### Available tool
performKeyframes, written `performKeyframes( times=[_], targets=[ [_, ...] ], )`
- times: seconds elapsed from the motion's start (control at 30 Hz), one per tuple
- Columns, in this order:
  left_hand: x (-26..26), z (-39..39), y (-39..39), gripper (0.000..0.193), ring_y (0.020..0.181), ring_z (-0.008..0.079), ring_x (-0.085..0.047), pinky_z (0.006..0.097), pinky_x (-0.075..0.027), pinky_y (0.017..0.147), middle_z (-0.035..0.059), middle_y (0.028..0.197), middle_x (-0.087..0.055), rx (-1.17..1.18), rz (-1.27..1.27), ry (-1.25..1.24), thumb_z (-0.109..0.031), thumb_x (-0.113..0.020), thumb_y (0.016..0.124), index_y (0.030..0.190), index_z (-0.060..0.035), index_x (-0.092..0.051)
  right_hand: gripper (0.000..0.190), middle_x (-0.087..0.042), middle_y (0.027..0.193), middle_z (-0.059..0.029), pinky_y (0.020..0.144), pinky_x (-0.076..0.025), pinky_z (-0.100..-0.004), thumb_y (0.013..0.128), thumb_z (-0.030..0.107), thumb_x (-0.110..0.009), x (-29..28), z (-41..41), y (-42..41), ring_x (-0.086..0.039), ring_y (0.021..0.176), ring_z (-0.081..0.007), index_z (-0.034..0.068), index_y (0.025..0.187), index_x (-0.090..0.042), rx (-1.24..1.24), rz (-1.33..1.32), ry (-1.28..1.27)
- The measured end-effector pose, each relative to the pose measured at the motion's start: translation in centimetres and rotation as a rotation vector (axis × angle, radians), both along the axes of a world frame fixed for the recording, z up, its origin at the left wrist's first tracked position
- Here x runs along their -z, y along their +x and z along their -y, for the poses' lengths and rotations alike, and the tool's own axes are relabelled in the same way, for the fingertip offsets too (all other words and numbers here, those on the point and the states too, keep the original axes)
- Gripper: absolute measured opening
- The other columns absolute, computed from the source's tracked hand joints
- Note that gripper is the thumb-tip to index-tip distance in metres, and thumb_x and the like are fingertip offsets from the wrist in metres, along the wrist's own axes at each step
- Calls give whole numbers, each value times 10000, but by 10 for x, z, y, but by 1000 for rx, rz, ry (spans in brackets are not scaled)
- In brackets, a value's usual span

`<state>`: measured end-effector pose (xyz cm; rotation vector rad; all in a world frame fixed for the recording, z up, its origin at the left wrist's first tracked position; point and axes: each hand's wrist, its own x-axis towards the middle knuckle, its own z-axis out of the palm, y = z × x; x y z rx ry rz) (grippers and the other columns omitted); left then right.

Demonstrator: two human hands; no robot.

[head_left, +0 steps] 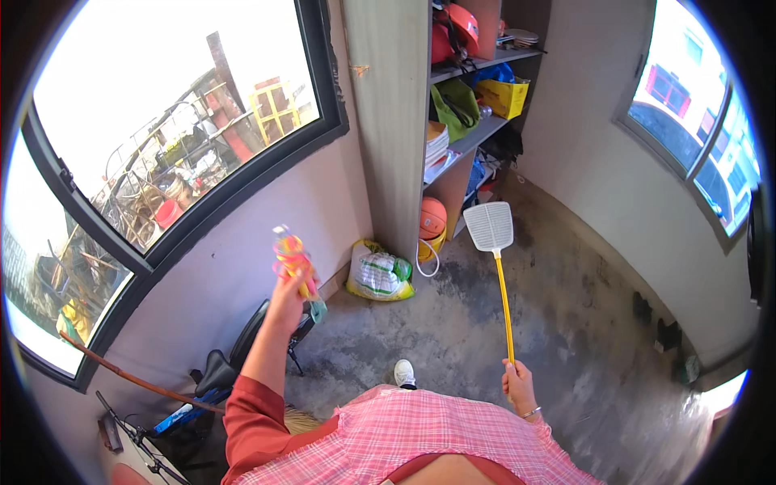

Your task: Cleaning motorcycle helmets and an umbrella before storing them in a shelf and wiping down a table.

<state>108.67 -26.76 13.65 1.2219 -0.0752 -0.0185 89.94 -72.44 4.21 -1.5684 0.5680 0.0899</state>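
Observation:
My left hand [290, 300] is raised in front of the wall below the large window, closed around a small pink and yellow bundle [292, 251]. Its exact kind is blurred, with a clear tip at the top. My right hand [519, 388] grips the yellow handle of a fly swatter [490, 227], whose white mesh head points away from me over the concrete floor [448, 327]. One white shoe [404, 373] shows below the hem of my pink checked garment [418, 418].
Ahead stands an open shelf unit [391, 121] with bags, papers and a yellow box [503, 97]. At its foot are a basketball [432, 217], a yellow bucket [431, 248] and a stuffed sack [380, 273]. A bicycle [194, 412] and a wooden stick [139, 376] occupy the left side.

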Motion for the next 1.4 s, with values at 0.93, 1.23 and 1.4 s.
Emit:
performKeyframes(
  times=[0.93, 1.23, 1.4],
  targets=[
    [-75, 298, 269, 275, 767, 121, -569, 268, -488, 584, 24, 911, -565, 515, -175, 116, -286, -506, 888, 1100, -112, -493, 243, -463, 581, 19, 413, -350, -217, 885, 234, -481, 20, 136, 162, -421, 461, -60, 15, 938, -571, 90, -113, 1],
    [-60, 445, 410, 254, 779, 107, -535, 284, -488, 672, 20, 924, -534, 430, -15, 155, -110, -575, 829, 1070, -101, -496, 194, -423, 545, 30, 377, -330, -218, 895, 196, -471, 25, 287, 209, -389, 421, -60, 30, 964, -544, 295, -33, 164],
    [-62, 522, 460, 532, 1038, 116, -467, 266, -351, 918, 11, 1108, -489, 354, 252, 166, 8, -611, 731, 1206, -85, -390, 217, -416, 507, 26, 342, -282, -207, 903, 241, -476, 23, 360, 246, -363, 380, -56, 44, 973, -533, 374, -44, 76]
  ],
)
